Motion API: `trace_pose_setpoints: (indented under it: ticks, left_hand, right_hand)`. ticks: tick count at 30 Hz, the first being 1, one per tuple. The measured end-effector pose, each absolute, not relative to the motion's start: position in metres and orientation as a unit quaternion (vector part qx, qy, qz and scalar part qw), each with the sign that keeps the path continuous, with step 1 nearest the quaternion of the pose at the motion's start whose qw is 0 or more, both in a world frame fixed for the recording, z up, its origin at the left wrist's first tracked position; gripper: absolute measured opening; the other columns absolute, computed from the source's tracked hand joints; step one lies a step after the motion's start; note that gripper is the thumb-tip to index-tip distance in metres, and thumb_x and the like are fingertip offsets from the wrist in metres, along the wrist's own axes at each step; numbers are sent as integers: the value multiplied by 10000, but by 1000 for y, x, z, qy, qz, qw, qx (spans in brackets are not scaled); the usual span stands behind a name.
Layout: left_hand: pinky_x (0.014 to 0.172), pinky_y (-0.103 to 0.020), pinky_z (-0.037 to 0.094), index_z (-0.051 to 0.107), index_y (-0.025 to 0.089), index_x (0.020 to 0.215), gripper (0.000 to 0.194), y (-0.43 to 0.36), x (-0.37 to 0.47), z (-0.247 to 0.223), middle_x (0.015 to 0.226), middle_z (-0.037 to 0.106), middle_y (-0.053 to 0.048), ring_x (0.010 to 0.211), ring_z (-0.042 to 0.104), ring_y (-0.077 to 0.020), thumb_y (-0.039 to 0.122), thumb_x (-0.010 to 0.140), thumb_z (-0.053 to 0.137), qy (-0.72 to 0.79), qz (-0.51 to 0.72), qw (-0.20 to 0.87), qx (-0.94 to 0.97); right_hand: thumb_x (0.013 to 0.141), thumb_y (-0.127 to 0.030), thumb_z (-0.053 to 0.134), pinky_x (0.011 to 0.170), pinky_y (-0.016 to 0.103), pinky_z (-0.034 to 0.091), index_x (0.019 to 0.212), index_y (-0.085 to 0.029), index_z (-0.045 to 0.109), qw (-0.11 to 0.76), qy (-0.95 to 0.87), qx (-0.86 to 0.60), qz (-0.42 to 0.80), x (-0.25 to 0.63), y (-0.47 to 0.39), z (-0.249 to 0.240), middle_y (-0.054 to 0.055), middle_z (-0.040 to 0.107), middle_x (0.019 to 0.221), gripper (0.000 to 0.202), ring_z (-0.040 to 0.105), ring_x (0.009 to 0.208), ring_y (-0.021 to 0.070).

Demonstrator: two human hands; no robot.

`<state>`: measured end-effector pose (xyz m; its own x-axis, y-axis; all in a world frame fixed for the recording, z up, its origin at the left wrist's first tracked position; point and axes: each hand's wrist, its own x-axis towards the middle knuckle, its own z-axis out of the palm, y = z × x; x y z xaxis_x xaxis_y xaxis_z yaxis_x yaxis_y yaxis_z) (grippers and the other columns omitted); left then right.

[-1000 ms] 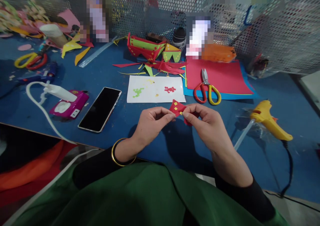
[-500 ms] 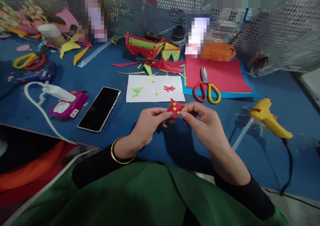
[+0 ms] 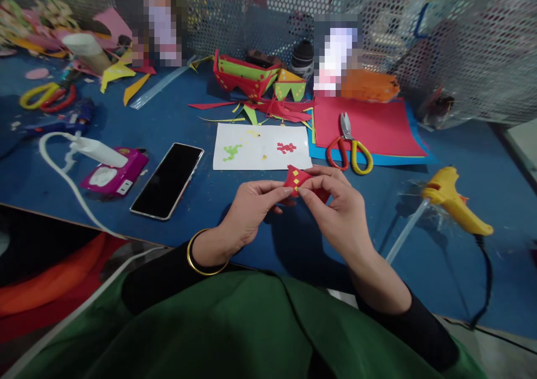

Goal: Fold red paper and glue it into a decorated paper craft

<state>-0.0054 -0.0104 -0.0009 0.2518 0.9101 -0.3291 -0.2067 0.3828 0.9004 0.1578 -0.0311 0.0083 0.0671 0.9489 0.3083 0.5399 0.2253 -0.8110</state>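
Observation:
A small red paper piece [image 3: 294,179] with yellow diamond-shaped bits is held between both hands above the blue table. My left hand [image 3: 254,205] pinches its left lower edge between thumb and fingers. My right hand [image 3: 339,205] grips its right side, thumb and index fingertip pressed near the lowest yellow bit; part of the red paper is hidden by these fingers. Just beyond the hands lies a white sheet [image 3: 262,147] bearing green bits [image 3: 232,152], red bits [image 3: 286,147] and a few yellow ones.
Scissors [image 3: 346,144] rest on red paper sheets [image 3: 369,122]. A yellow glue gun [image 3: 457,200] lies at the right. To the left are a black phone [image 3: 168,180] and a purple socket block [image 3: 115,172]. Decorated paper shapes [image 3: 243,77] stand at the back.
My right hand has shifted slightly left along the red paper, its thumb now by the lowest yellow bit. The red paper has turned a little. My left hand keeps its pinch.

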Motion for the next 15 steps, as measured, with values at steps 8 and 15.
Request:
trace_pose_setpoints:
  ticks: [8,15]
  left_hand:
    - [591,-237,465,822,212,781,207,-10,-6,-3,878,803,-69,790,716,-179,395,691,857,460,399,693,386]
    - [591,-225,454,822,225,765,177,-11,-6,-2,833,794,-48,772,709,-156,380,693,869,454,401,699,380]
  right_hand:
    - [863,-226,663,920,426,528,776,-227,698,449,-640,-583,220,156,-31,7,80,705,1037,93,666,1077,243]
    - [860,-213,652,905,408,529,763,-230,677,446,-643,-587,208,156,-31,5,62,702,978,102,665,1049,235]
